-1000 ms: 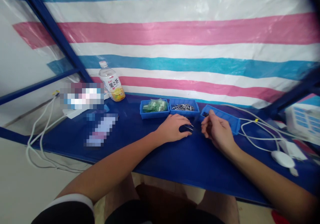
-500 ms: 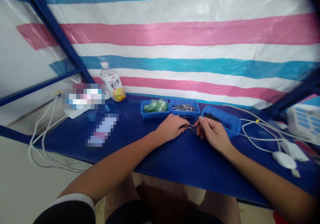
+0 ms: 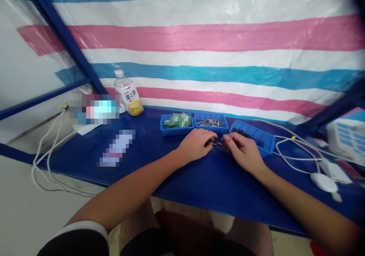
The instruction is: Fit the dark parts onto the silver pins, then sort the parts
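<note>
My left hand (image 3: 197, 143) rests on the blue table with its fingers curled down. Slim silver and dark metal pieces (image 3: 217, 143) poke out beside its fingertips; whether it grips them or covers them is unclear. Close on the right, my right hand (image 3: 243, 147) has thumb and fingers pinched together; anything between them is too small to make out. Behind the hands stand a blue bin (image 3: 211, 131) of thin silver metal pieces, a blue bin (image 3: 168, 132) with green-tinted clear plastic bags (image 3: 178, 121), and a tilted blue bin (image 3: 264, 138) with small black pieces (image 3: 241, 133).
A drink bottle (image 3: 129, 96) and a pixelated item (image 3: 97, 109) stand at the back left, with another pixelated flat item (image 3: 116, 149) nearer. White cables (image 3: 296, 164), a round white device (image 3: 324, 182) and a white box (image 3: 346, 138) lie right. Striped sheeting (image 3: 199, 39) hangs behind.
My left fingertips have shifted slightly right over the metal pieces. The right thumb and fingers have moved a little and lowered slightly. The bins have stayed put.
</note>
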`<state>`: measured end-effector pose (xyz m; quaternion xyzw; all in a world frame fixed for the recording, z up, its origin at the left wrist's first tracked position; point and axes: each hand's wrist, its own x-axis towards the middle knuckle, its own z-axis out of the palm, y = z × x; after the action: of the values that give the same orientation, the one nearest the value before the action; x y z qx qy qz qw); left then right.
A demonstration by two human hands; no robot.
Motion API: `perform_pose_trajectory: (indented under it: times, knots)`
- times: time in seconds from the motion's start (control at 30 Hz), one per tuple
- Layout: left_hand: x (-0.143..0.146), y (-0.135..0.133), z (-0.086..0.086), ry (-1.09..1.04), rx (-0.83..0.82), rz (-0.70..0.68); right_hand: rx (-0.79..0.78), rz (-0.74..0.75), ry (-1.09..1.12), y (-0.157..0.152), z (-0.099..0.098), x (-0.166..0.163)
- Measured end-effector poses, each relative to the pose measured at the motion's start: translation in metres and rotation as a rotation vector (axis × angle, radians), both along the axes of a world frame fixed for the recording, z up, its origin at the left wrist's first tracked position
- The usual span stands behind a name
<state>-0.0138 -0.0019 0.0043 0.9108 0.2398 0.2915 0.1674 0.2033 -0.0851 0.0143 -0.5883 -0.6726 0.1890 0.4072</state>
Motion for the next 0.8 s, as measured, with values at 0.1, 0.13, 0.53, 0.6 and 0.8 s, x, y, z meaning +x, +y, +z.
perform_pose_trajectory:
  times: [0.1, 0.13, 0.53, 0.6, 0.8]
  knots:
    - [0.003, -0.001, 0.003, -0.2, -0.131, -0.003, 0.052, 0.009, -0.005, 0.002, -0.002, -0.002]
    - [0.003, -0.002, 0.004, -0.263, -0.178, -0.008, 0.066, 0.021, -0.008, 0.003, -0.003, -0.002]
    - [0.005, -0.002, 0.01, -0.486, -0.421, 0.046, 0.377, -0.078, -0.524, 0.009, 0.007, 0.017]
    - [0.004, 0.0, 0.01, -0.483, -0.426, 0.067, 0.318, -0.147, -0.619, 0.011, 0.007, 0.02]
    - [0.004, 0.002, 0.007, -0.469, -0.431, 0.067, 0.189, -0.109, -0.532, 0.01, 0.003, 0.014]
